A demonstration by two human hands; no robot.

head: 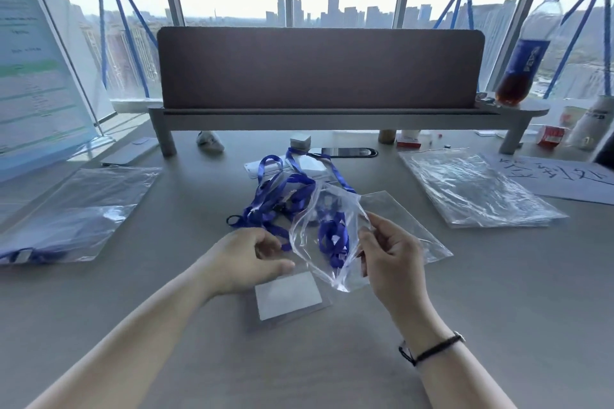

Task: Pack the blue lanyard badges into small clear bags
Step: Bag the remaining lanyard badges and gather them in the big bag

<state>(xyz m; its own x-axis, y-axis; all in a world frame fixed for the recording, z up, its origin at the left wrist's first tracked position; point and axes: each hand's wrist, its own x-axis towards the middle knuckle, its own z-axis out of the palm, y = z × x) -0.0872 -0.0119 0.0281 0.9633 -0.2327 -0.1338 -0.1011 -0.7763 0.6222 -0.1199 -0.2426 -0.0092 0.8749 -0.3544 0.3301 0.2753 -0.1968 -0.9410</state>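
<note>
Right hand (392,256) is pinching the bag (327,242) by its mouth edge, held above the desk (465,309). Left hand (247,259) is closing on the badge (288,294) lying below, its lanyard (332,237) already inside. The film looks limp and slippery; the rim seems the best hold. Left fingertip contact is hidden. A tangled pile (275,196) is waiting behind.

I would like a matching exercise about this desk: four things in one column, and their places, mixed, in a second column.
Things:
1. small clear plastic bag
2. tall plastic bottle with a blue label
3. stack of empty clear bags
4. white card in a clear badge sleeve

Places:
A. flat on the desk, right side
B. on the desk, below the left hand
C. held up by the right hand
D. on the raised shelf, far right

Pairs: 1-C, 2-D, 3-A, 4-B
</note>
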